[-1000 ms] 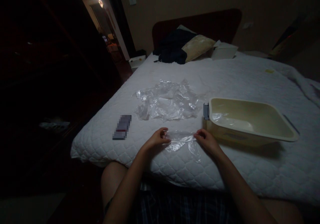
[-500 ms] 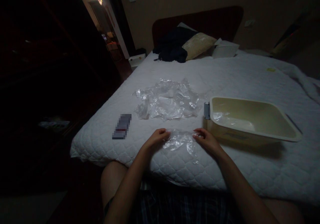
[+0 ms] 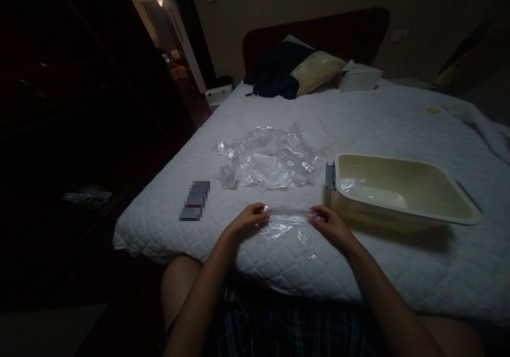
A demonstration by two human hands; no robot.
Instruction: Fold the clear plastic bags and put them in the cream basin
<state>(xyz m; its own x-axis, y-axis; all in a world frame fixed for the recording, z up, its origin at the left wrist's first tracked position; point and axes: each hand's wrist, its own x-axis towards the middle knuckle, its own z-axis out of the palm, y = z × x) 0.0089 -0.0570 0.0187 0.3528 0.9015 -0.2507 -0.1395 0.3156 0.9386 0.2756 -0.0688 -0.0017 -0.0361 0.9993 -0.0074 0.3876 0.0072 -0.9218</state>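
Between my two hands a clear plastic bag [image 3: 285, 223] is stretched out, its upper edge fairly straight and its lower part hanging crumpled over the bedding. My left hand [image 3: 254, 216] pinches the bag's left upper corner. At the other end, my right hand [image 3: 323, 220] has thumb and fingers closed on the right upper corner. Just beyond the hands lies a loose spread of crumpled clear plastic bags [image 3: 266, 160]. A cream plastic bin [image 3: 402, 213] with grey side latches stands right of my right hand, with some clear plastic [image 3: 362, 189] inside it.
Everything rests on a bed with a white quilted cover [image 3: 159, 197]. A pixelated dark flat object [image 3: 195, 201] lies left of my hands. Toward the headboard [image 3: 342, 27] are dark clothing [image 3: 279, 70], a beige pillow [image 3: 316, 73] and a white box [image 3: 360, 76].
The bag's upper edge has been drawn straighter and tighter between my hands. Both hands keep nearly the same place; the other things have not moved.
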